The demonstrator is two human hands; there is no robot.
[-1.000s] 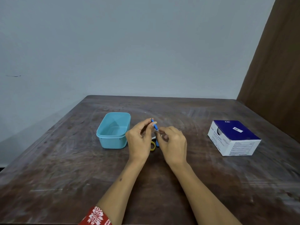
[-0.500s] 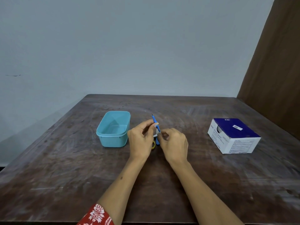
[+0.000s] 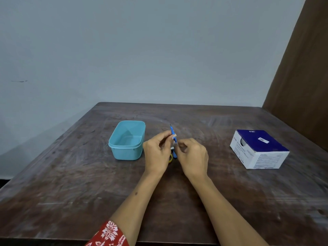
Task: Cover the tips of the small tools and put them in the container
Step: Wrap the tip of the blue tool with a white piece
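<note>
Two hands meet over your dark scratched wooden worktop [image 3: 71, 174]. Your left hand [image 3: 157, 153] pinches a thin blue-handled tool [image 3: 172, 134], its bare metal tip pointing up and away. Your right hand [image 3: 193, 157] is curled narrow at the tool's lower end; whether it grips, you cannot tell. An empty light-blue plastic container [image 3: 126, 140] sits just left.

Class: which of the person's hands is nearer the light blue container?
Left. The left hand sits just beside the container; the right hand lies beyond it, farther away.
</note>
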